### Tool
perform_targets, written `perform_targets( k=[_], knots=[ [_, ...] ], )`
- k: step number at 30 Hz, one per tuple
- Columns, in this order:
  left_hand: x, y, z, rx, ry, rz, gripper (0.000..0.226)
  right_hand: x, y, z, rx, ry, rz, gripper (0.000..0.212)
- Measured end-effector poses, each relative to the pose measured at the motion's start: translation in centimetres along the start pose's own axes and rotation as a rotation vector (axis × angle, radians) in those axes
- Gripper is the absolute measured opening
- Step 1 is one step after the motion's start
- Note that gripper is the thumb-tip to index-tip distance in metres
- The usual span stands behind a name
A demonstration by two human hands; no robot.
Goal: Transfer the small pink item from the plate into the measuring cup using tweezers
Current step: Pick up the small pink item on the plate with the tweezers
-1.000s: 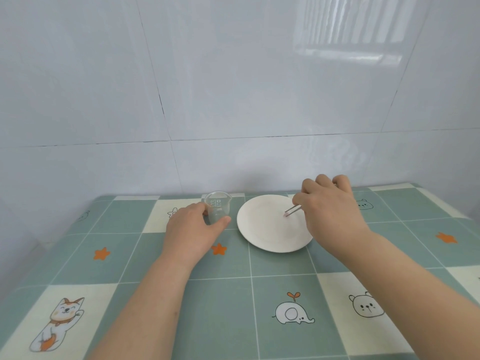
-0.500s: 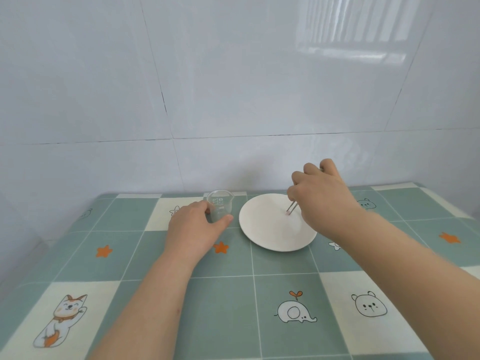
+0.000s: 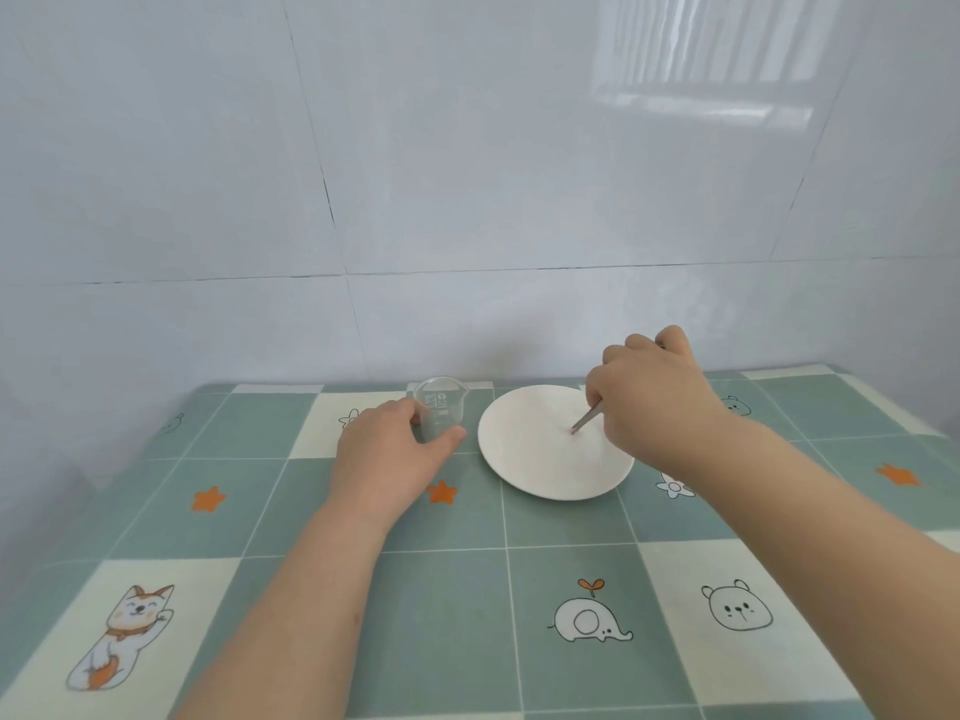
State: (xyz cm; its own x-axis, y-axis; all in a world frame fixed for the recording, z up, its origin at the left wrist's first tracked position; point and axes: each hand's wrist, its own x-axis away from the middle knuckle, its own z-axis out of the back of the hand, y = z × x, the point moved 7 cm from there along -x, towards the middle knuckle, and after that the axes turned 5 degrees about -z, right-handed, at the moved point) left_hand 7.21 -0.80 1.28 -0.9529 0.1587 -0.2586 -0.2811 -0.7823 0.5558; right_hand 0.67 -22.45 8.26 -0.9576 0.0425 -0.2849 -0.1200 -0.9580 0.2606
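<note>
A white plate (image 3: 524, 459) lies on the table near the back wall. A tiny pink item (image 3: 573, 431) sits near its middle. My right hand (image 3: 649, 397) hovers over the plate's right side and grips metal tweezers (image 3: 587, 419), whose tips touch the pink item. Left of the plate stands a small clear measuring cup (image 3: 440, 407), upright. My left hand (image 3: 387, 459) wraps around the cup's near side, thumb and fingers on its wall.
The table (image 3: 467, 589) wears a green and cream checked cloth with cartoon animals and orange stars. A white tiled wall (image 3: 467, 200) rises right behind the cup and plate. The table's right edge runs near the plate's far right.
My right hand has shifted slightly back and right, tilting the tweezers steeper, with their tips still at the pink item. My left hand stays on the cup.
</note>
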Motion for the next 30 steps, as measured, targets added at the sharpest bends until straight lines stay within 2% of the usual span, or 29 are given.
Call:
perform_targets(
  k=[7, 12, 16, 20, 30],
  knots=[
    [0.0, 0.0, 0.0, -0.007, 0.000, 0.001, 0.040, 0.3, -0.1, 0.1, 0.018, -0.010, 0.005, 0.031],
    [0.0, 0.0, 0.0, -0.005, -0.002, 0.005, 0.040, 0.4, -1.1, 1.1, 0.071, -0.018, 0.087, 0.015],
    [0.0, 0.0, 0.0, -0.005, -0.003, 0.001, 0.040, 0.3, -2.2, 1.5, 0.156, -0.074, 0.161, 0.016],
    [0.0, 0.1, 0.0, -0.003, -0.005, 0.000, 0.040, 0.0, -2.4, 1.3, 0.179, -0.048, 0.212, 0.017],
    [0.0, -0.1, -0.1, -0.010, -0.011, 0.012, 0.043, -0.3, -2.2, 1.2, 0.201, -0.100, 0.235, 0.016]
  ],
)
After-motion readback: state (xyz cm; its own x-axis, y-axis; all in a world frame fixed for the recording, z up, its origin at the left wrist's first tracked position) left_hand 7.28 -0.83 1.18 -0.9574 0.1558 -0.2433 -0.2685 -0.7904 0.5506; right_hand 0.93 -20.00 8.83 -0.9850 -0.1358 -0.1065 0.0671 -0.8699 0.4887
